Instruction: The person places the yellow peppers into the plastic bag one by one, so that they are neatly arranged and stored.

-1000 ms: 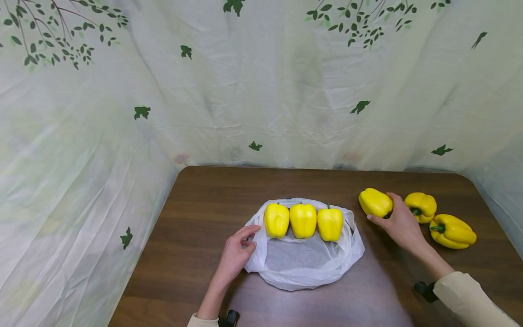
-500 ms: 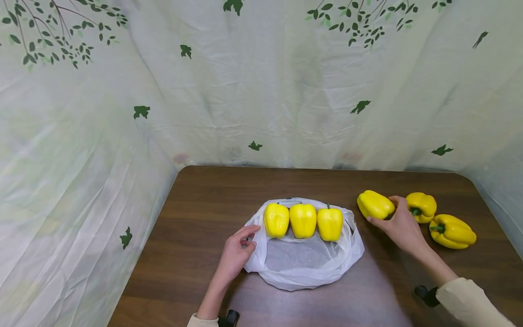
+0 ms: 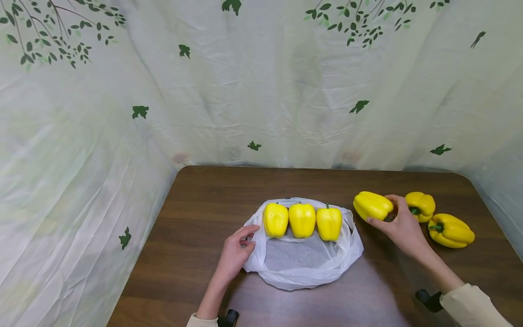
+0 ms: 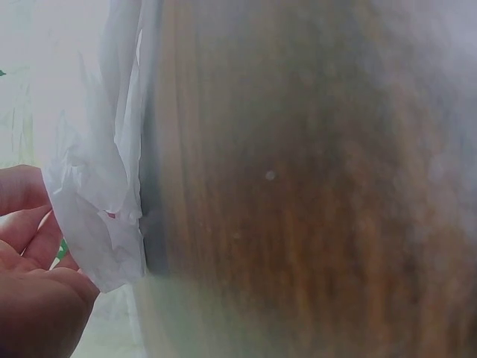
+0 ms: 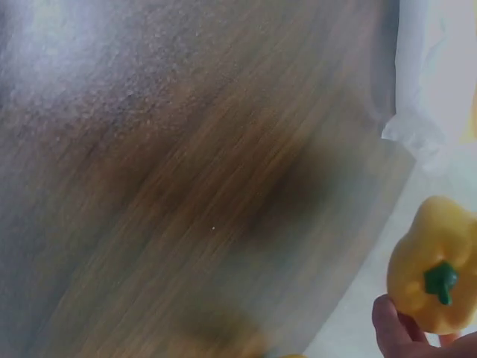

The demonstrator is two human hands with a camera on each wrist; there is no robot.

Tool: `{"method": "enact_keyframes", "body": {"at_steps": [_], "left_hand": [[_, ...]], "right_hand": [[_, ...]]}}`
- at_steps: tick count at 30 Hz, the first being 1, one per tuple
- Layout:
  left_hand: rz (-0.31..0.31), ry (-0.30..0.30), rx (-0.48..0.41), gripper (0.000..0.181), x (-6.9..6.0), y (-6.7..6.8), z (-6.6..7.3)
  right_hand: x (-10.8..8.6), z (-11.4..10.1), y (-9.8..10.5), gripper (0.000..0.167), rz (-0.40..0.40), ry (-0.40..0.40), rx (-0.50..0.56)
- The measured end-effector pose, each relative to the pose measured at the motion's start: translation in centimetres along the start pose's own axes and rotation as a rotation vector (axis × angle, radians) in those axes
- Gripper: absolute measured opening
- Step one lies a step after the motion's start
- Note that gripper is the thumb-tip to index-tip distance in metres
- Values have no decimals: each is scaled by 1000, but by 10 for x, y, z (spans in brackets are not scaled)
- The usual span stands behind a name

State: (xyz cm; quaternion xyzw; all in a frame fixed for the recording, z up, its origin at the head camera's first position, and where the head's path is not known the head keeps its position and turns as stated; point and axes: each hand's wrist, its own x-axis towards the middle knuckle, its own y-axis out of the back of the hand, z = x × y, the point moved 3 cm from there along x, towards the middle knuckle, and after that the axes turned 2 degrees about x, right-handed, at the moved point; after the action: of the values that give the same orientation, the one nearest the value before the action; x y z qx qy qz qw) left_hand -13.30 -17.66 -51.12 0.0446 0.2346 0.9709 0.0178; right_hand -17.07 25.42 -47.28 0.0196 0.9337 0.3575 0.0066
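Observation:
My right hand (image 3: 402, 227) grips a yellow bell pepper (image 3: 372, 205) by its stem end, to the right of the bag. In the right wrist view the bell pepper (image 5: 436, 261) turns its green stem to the camera, with fingertips at its lower side. My left hand (image 3: 238, 250) holds the left rim of a white plastic bag (image 3: 294, 279); its fingers (image 4: 22, 190) meet the thin film in the left wrist view. Inside the bag's open mouth, three yellow bell peppers (image 3: 302, 220) stand in a row along the far side, stems away from me.
Two more yellow bell peppers, one behind my right hand (image 3: 422, 204) and one nearer (image 3: 452, 231), lie on the brown wooden table (image 3: 196, 204) at the right. A pale curtain (image 3: 278, 91) with leaf prints hangs behind the table and along its sides.
The bell pepper in my right hand has shifted slightly left, toward the bag, and its far end has dipped a little nearer. My left hand and the bag have stayed in place.

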Motion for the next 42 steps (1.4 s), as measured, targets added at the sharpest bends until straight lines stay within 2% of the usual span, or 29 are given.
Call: {"method": "enact_keyframes", "body": {"at_steps": [1, 6, 7, 8, 19, 25, 29, 34, 42], "left_hand": [[-2, 2, -3, 39, -1, 1, 6], [-2, -1, 10, 39, -1, 1, 7], [-3, 0, 14, 39, -1, 1, 7], [-1, -4, 18, 39, -1, 0, 1], [0, -6, 18, 38, -1, 1, 1], [6, 3, -20, 37, -1, 1, 1], [6, 17, -42, 36, -1, 0, 0], [-1, 26, -4, 36, 0, 0, 1], [-4, 18, 23, 36, 0, 0, 0]], "right_hand": [[-1, -1, 0, 92, 1, 8, 11], [-3, -4, 2, 90, 22, 25, 38], [-3, -4, 2, 90, 26, 25, 43], [-4, -5, 2, 90, 29, 27, 41], [-5, -16, 4, 86, 56, 81, 36], [-7, -24, 4, 85, 78, 115, 59], [-9, -31, 5, 87, 93, 96, 92], [-10, -37, 6, 85, 104, 84, 128], [-8, -42, 3, 81, 88, 127, 149]]}}
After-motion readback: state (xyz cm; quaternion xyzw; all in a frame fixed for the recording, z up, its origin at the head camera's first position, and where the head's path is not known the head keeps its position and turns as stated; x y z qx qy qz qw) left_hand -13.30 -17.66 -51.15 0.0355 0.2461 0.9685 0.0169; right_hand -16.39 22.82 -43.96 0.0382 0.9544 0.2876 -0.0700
